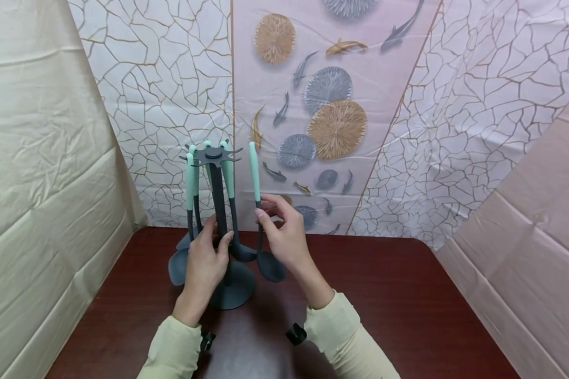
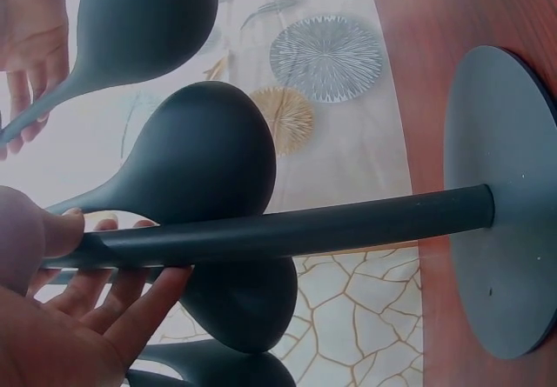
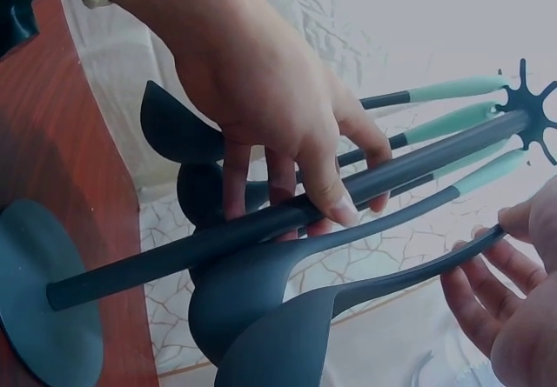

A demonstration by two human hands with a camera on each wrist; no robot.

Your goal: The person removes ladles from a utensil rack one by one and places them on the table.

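My left hand grips the dark upright pole of a utensil stand, thumb on one side and fingers behind. With thumb and fingers, my right hand pinches the dark shaft of a cooking spoon just below its mint-green handle. The spoon hangs upright to the right of the stand, its handle top apart from the hooked rack. In the right wrist view, its dark bowl lies closest to the camera. Another rounded utensil hangs between spoon and pole in the left wrist view.
Several more mint-handled utensils hang from the rack, including a flat-headed turner at the left. The stand's round base rests on the reddish-brown table. Patterned cloth hangs behind the table, with plain cloth at both sides.
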